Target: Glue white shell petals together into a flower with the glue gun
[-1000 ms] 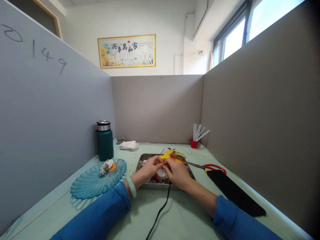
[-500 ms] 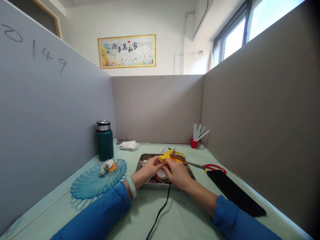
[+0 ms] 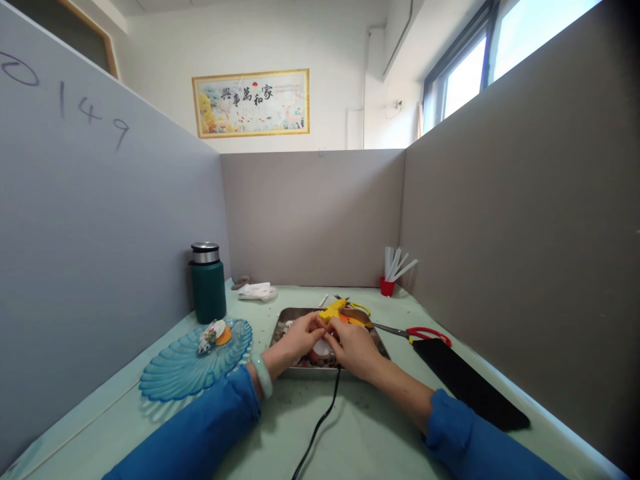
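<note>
Both hands meet over a metal tray (image 3: pixel 280 331) of small shells and bits. My left hand (image 3: pixel 299 340) is curled, its fingertips pinching something small that I cannot make out. My right hand (image 3: pixel 353 345) is closed too, its fingers touching the left hand's fingertips. A white shell (image 3: pixel 321 347) shows just below the two hands. A yellow glue gun (image 3: pixel 334 310) lies in the tray right behind the fingers, and its black cord (image 3: pixel 320 420) runs toward me between my blue sleeves.
A blue scalloped glass plate (image 3: pixel 185 367) with a few shells sits at left, a green flask (image 3: pixel 207 283) behind it. Red-handled scissors (image 3: pixel 425 333) and a black flat case (image 3: pixel 467 383) lie at right. A red cup of glue sticks (image 3: pixel 388 283) stands at the back. Partitions wall in three sides.
The view has shifted slightly to the right. The hands stay together over the tray with hardly any movement.
</note>
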`<action>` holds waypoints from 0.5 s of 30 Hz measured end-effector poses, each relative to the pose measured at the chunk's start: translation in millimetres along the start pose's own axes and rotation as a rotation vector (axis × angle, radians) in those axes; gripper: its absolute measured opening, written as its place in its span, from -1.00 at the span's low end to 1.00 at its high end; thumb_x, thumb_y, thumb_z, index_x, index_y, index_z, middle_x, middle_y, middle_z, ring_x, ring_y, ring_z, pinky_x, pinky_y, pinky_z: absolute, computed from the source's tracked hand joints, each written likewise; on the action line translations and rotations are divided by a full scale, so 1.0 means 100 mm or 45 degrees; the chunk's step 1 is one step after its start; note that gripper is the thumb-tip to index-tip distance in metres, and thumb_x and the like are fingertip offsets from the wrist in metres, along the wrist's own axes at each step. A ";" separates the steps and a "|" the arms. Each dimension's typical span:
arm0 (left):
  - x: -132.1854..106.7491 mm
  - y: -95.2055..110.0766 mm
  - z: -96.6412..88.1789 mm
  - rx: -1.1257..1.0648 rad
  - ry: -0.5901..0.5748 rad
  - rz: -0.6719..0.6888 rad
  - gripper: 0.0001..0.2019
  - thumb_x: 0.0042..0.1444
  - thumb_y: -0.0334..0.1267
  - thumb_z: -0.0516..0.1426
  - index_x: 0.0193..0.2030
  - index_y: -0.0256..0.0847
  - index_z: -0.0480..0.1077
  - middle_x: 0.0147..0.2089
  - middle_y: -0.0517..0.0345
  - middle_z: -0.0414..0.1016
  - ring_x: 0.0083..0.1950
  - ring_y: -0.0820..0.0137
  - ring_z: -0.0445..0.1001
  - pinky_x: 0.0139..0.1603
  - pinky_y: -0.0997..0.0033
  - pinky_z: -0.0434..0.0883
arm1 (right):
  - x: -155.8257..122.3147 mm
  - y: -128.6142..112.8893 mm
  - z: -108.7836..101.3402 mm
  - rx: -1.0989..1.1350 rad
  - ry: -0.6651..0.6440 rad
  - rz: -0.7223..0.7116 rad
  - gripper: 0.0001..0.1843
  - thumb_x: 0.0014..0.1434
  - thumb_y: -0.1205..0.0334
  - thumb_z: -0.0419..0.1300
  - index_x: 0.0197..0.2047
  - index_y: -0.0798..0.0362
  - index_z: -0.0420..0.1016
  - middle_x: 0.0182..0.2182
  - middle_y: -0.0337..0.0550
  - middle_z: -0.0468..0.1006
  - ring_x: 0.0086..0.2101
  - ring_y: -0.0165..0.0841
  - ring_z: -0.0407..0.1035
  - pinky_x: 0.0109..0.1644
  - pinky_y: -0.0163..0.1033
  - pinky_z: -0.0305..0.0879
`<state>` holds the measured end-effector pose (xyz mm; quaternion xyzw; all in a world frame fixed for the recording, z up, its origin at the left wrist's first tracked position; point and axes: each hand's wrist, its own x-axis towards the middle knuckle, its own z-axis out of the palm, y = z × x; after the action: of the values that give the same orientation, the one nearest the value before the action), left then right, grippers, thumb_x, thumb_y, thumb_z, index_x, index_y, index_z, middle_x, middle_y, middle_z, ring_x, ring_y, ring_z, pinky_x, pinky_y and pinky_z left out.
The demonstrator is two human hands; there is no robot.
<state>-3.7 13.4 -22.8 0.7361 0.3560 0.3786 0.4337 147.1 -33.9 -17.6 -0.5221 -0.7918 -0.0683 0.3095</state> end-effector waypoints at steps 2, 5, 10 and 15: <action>0.00 0.01 0.00 0.013 -0.005 0.010 -0.76 -0.04 -0.12 0.09 -0.32 -0.25 0.22 -0.51 0.21 0.33 -0.60 0.47 0.35 -0.71 0.51 0.32 | 0.00 0.01 0.01 0.000 0.003 -0.004 -0.75 0.19 0.10 -0.07 -0.29 0.04 0.34 -0.42 -0.15 0.48 -0.37 -0.37 0.35 -0.35 -0.35 0.02; -0.01 0.02 0.01 0.030 -0.007 0.015 -0.79 -0.02 -0.15 0.07 -0.32 -0.25 0.21 -0.52 0.21 0.32 -0.62 0.47 0.34 -0.71 0.50 0.32 | -0.01 0.01 0.02 0.008 0.009 -0.009 -0.75 0.19 0.10 -0.07 -0.29 0.05 0.33 -0.42 -0.15 0.48 -0.37 -0.37 0.34 -0.35 -0.35 0.03; 0.00 0.00 0.01 0.057 -0.004 0.028 -0.81 -0.02 -0.18 0.06 -0.32 -0.26 0.22 -0.50 0.21 0.33 -0.62 0.48 0.34 -0.71 0.53 0.31 | 0.00 0.01 0.02 0.002 0.005 -0.005 -0.74 0.19 0.09 -0.08 -0.30 0.05 0.33 -0.43 -0.15 0.48 -0.38 -0.37 0.35 -0.36 -0.35 0.02; 0.01 -0.02 0.00 0.081 -0.005 0.035 -0.80 -0.02 -0.18 0.06 -0.31 -0.26 0.23 -0.51 0.21 0.33 -0.60 0.49 0.34 -0.71 0.56 0.30 | 0.00 0.01 0.00 -0.015 -0.007 0.005 -0.74 0.19 0.08 -0.08 -0.29 0.05 0.33 -0.43 -0.15 0.47 -0.38 -0.37 0.34 -0.36 -0.35 0.01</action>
<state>-3.6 15.5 -24.4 0.7551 0.3569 0.3716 0.4054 147.7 -33.4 -18.1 -0.5257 -0.7912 -0.0709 0.3042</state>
